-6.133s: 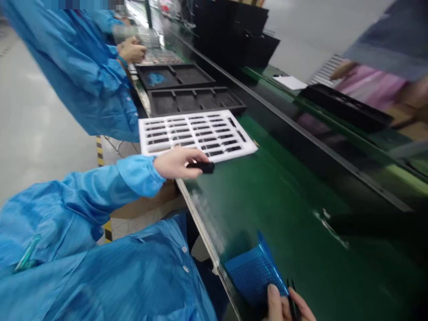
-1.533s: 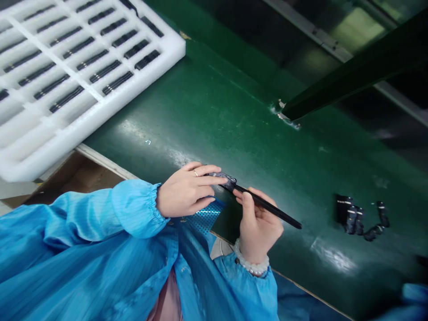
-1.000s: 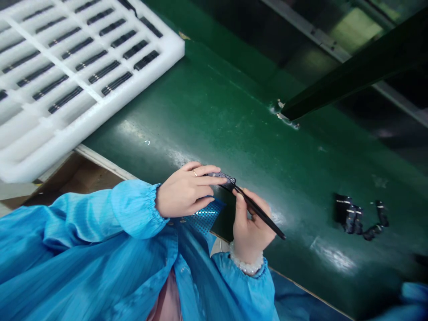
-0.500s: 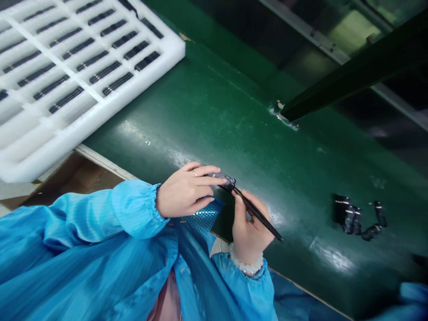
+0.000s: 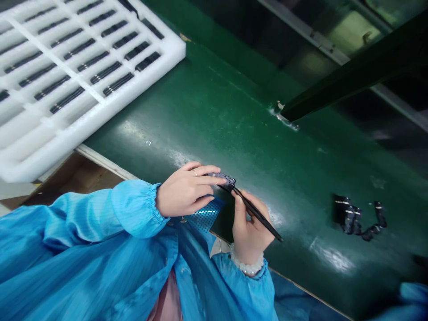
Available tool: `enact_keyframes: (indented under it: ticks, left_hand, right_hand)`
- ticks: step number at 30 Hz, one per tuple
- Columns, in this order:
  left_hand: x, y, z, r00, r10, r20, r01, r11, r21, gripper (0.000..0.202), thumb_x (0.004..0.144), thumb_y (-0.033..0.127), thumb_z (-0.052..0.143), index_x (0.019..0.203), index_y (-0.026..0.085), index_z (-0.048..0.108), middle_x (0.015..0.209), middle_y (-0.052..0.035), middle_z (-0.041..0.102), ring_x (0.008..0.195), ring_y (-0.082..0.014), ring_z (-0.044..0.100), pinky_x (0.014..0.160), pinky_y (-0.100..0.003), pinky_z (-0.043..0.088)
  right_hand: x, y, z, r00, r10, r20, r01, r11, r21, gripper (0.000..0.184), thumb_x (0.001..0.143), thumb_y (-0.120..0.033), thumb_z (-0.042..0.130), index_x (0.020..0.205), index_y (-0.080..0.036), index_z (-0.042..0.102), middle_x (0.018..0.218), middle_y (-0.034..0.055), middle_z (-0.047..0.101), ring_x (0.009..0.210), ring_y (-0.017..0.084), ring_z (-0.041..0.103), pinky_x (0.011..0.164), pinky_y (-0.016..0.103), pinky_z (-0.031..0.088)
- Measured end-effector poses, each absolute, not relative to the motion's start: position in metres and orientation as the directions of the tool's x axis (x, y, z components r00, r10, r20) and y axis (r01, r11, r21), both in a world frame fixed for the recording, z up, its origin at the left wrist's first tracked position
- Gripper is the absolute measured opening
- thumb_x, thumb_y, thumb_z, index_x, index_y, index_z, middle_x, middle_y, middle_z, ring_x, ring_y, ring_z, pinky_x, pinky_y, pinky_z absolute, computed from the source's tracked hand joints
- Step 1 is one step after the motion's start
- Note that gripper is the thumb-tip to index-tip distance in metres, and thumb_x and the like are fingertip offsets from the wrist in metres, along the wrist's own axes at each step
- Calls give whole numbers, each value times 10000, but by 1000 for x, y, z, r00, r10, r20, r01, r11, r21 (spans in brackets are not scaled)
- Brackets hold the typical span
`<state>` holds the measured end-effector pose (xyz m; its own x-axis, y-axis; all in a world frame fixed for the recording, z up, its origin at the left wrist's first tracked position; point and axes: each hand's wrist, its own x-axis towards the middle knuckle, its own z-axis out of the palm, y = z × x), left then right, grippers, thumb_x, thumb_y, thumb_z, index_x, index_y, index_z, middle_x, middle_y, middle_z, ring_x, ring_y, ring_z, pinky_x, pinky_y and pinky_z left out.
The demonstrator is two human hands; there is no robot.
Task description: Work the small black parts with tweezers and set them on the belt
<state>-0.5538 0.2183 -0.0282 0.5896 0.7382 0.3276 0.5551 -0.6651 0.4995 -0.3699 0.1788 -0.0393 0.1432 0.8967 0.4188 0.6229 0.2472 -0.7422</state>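
Note:
My left hand (image 5: 189, 189) is closed on a small dark flat part (image 5: 228, 180), its fingers lying over the top; most of the part is hidden beneath them. In my right hand (image 5: 250, 223) is a pair of thin black tweezers (image 5: 259, 216), gripped between thumb and fingers. The tweezer tips touch or nearly touch the right end of the part; which of the two, I cannot tell. Under my hands, at the table's front edge, hangs a blue dotted sheet (image 5: 205, 216).
A white foam tray (image 5: 143, 82) with rows of black parts in its slots fills the upper left. Several small black pieces (image 5: 349, 218) lie on the green table (image 5: 214, 120) at right. A dark post (image 5: 314, 100) rises at the back. A blue sleeve (image 5: 413, 296) shows lower right.

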Motion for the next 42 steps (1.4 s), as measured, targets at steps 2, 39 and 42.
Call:
enact_keyframes:
  ticks: [2,39,42]
  left_hand:
    - [-554,219,-28,590,736,332,550,-667,502,228,900,213,494,746,169,656,1199,9,638,1193,-215,521,923,-366,352]
    - [-554,222,-26,595,725,347,558,-683,471,232,898,199,497,773,162,689,1172,6,653,1142,-217,541,871,-347,397]
    - [-554,222,-26,597,722,349,553,-686,473,237,896,196,495,754,166,683,1174,17,652,1139,-216,543,873,-347,390]
  right_hand:
    - [-370,179,-38,128,897,422,639,251,-727,146,808,-124,637,936,-191,659,843,25,715,790,135,686,726,270,569]
    - [-372,177,-34,51,887,460,721,286,-631,192,802,-113,637,969,-208,648,886,25,723,810,148,694,745,275,572]
    - [-372,177,-35,52,882,468,734,284,-617,168,818,-128,622,964,-206,647,874,27,723,802,150,694,732,278,572]
